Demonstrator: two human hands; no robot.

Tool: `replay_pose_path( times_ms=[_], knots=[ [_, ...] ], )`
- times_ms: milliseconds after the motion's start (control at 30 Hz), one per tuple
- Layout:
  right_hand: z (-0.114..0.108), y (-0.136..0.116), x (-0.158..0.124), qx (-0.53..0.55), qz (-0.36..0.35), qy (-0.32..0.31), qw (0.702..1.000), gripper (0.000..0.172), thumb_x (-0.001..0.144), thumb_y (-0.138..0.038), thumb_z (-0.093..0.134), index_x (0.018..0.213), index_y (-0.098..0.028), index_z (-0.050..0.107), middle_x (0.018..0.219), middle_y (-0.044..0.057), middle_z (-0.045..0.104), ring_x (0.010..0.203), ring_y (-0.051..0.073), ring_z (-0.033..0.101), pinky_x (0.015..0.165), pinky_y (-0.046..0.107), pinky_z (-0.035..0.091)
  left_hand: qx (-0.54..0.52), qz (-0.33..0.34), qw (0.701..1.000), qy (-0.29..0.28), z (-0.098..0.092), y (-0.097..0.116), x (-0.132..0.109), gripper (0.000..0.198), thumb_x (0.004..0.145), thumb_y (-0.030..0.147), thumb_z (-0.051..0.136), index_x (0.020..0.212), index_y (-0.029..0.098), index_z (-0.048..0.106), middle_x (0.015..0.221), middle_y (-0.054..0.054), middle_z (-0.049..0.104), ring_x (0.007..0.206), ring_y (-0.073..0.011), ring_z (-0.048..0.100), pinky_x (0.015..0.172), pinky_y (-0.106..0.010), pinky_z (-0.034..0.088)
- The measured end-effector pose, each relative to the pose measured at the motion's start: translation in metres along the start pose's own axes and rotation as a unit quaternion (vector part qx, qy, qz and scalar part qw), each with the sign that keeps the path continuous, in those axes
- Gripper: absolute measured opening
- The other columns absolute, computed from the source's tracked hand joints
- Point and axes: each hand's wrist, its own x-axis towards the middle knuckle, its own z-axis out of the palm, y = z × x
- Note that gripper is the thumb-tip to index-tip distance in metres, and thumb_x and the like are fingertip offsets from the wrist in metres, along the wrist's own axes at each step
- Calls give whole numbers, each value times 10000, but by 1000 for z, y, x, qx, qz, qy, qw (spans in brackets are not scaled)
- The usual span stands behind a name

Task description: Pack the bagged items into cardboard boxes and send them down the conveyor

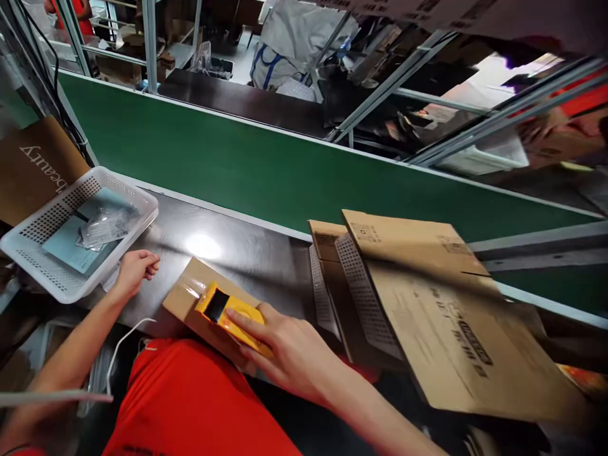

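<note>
My right hand (pixel 280 339) is wrapped around a yellow handheld device (pixel 235 316) with a dark screen. I cannot tell its exact kind. It is held over a small brown cardboard box (pixel 190 288) with shiny clear tape on its top. The box lies on the metal table in front of my body; whether the device touches it is unclear. My left hand (pixel 135 273) is loosely curled above the table, between the box and a white plastic basket (pixel 147 206), with nothing visible in it. A light-blue flat item and a clear plastic bag (pixel 107 227) lie inside the basket.
To the right, flattened cardboard boxes (pixel 427 304) lean with white perforated baskets (pixel 358 291) among them. A green conveyor belt (pixel 213 158) runs behind the metal table (pixel 266 259). Metal frame posts stand beyond it. At the left rests a brown box (pixel 38 164); a white cord (pixel 118 354) hangs nearby.
</note>
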Motion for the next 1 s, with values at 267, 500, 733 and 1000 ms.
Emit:
replay_pose_path(
  times_ms=[267, 500, 733, 1000],
  knots=[
    [-23, -29, 29, -34, 60, -45, 997, 552, 1007, -402, 606, 1556, -458, 591, 1081, 98, 726, 790, 240, 737, 629, 286, 403, 28, 53, 998, 16, -7, -16, 19, 400, 645, 507, 830, 712, 171, 622, 607, 33, 608, 509, -79, 513, 479, -208, 402],
    [-32, -45, 45, -33, 90, -57, 994, 508, 1016, -410, 600, 1519, -472, 626, 1139, 104, 768, 847, 271, 773, 669, 306, 466, 69, 42, 997, 8, 9, -66, 28, 512, 673, 658, 804, 707, 189, 600, 631, 38, 584, 516, -95, 512, 549, -255, 484],
    [-26, -40, 36, -20, 88, -30, 995, 451, 1040, -469, 571, 1481, -482, 662, 1139, 77, 780, 886, 260, 768, 709, 306, 485, 229, 79, 970, 16, 28, -95, 14, 229, 792, 383, 762, 796, 159, 717, 1028, -148, 762, 1061, -286, 719, 913, -359, 552],
    [-27, -40, 31, -32, 59, -1, 998, 474, 1035, -461, 571, 1503, -455, 649, 1150, 96, 797, 922, 272, 777, 748, 320, 503, 360, 97, 928, -27, 53, -42, 16, 567, 1043, 552, 432, 755, 173, 740, 876, -171, 800, 972, -315, 770, 847, -357, 547]
  ],
)
